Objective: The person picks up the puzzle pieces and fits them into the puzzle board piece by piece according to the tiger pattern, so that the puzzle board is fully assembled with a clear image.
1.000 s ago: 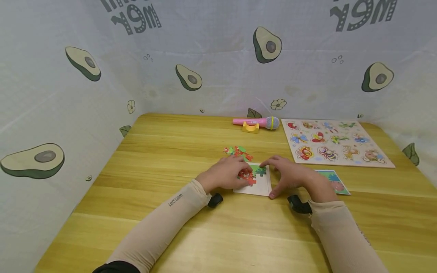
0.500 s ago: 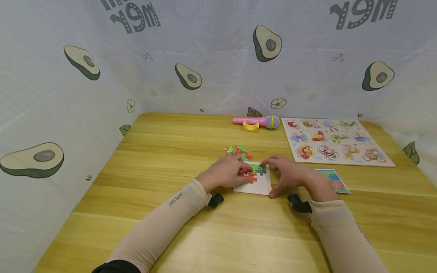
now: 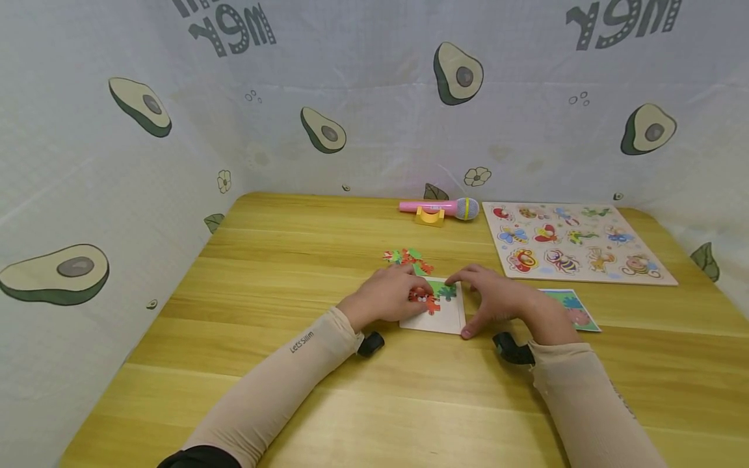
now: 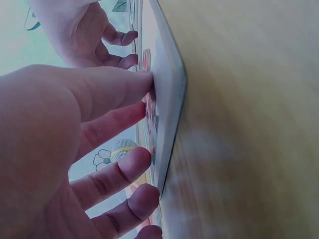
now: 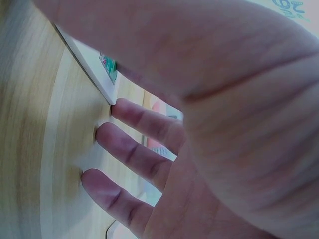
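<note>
A white puzzle board (image 3: 441, 323) lies flat on the table between both hands. Orange tiger-face puzzle pieces (image 3: 432, 303) rest on it, beside green puzzle pieces (image 3: 447, 292) in its far right corner. My left hand (image 3: 387, 294) pinches the orange pieces between thumb and fingers; part of them is hidden under that hand. The left wrist view shows the thumb (image 4: 119, 89) on the board's surface. My right hand (image 3: 496, 298) steadies the right side, thumb at the near corner and index finger by the green pieces. Its other fingers (image 5: 122, 149) touch the table, fairly straight.
Several loose puzzle pieces (image 3: 411, 259) lie just beyond the board. A picture card (image 3: 570, 304) is partly behind the right wrist. Farther back are a pink toy microphone (image 3: 435, 208) on a yellow stand (image 3: 430, 219) and a large insect-picture board (image 3: 579, 244).
My left fingers have shifted the orange tiger pieces slightly, away from me and left, toward the green pieces. The right hand stays in place on the board.
</note>
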`<state>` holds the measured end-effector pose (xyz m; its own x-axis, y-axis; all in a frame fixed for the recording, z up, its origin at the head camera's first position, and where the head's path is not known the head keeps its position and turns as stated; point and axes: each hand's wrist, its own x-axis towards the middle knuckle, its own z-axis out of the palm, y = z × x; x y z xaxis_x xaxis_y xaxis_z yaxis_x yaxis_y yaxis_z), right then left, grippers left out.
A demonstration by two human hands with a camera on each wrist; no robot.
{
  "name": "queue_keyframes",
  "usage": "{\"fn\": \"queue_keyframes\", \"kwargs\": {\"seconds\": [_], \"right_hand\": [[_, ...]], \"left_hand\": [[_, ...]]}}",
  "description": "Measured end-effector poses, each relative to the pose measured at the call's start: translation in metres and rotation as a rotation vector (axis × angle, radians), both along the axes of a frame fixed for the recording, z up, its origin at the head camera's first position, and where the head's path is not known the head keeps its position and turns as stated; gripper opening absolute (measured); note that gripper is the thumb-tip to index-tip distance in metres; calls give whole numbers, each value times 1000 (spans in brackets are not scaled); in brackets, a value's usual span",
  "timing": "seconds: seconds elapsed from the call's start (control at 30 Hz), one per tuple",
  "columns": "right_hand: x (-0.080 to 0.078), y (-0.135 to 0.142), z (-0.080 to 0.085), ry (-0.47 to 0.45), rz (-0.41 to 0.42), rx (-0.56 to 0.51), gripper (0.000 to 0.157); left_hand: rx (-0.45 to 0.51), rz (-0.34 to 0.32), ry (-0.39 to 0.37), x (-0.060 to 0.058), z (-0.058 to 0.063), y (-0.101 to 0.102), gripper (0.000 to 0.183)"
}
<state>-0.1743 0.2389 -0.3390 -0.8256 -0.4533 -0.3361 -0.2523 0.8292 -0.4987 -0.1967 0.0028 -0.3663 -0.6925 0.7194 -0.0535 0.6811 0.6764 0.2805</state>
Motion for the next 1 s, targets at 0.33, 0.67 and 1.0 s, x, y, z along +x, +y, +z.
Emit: {"fn": "queue_keyframes", "kwargs": {"seconds": [0.33,0.67,1.0], "right_hand": [[1,0,-1,2,1,-4,90],[1,-2,-1,5,-3,6,90],[2,-1,-1,8,-8,-3,90]], "left_hand": [[35,-6,-48,-2,3,-4,36],[180,201,-190,-21,5,-28,45],[57,209,-112,-28,3,-35,46]]}}
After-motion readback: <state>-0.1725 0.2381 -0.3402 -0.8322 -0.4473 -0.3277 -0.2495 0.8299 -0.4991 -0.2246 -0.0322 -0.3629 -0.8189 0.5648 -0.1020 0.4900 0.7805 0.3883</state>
